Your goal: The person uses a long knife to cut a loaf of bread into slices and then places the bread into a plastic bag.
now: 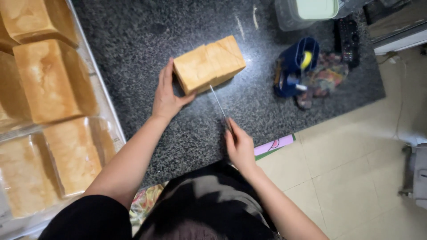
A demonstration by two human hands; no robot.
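We take the loaf (209, 63) as ref for all positions; it lies on its side on the dark speckled counter (147, 49), long axis running up-right across the view

Left hand (167, 94): at the loaf's near-left end, palm flat on the end face, fingers spread & mostly straight, thumb hooked round the lower corner. Open bracing hold, not a closed grip. We judge it serves as a stop so the loaf does not slide under the blade

Right hand (239, 146): below & slightly right of the loaf, closed round the handle of a knife (219, 103). Handle itself is hidden in the fist. The thin blade runs up-left from the hand to the loaf's lower long edge, meeting it approx. mid-length. A seam is visible on the loaf's top at about the same point; we cannot tell how deep it goes

Blade sits roughly crosswise to the loaf, i.e. set for slices, w/ the bracing hand kept at the far end, apart from the edge

Other items rel. to loaf:
- Left: tray (103, 95) w/ more loaves (46, 80), some in clear bags, well apart
- Right: blue tape holder (296, 64) on a patterned cloth (327, 73), near
- Up-right: clear tub w/ pale green lid (311, 11) & a black remote (348, 40)
- Below right, past the counter edge: pale tiled floor (356, 178)
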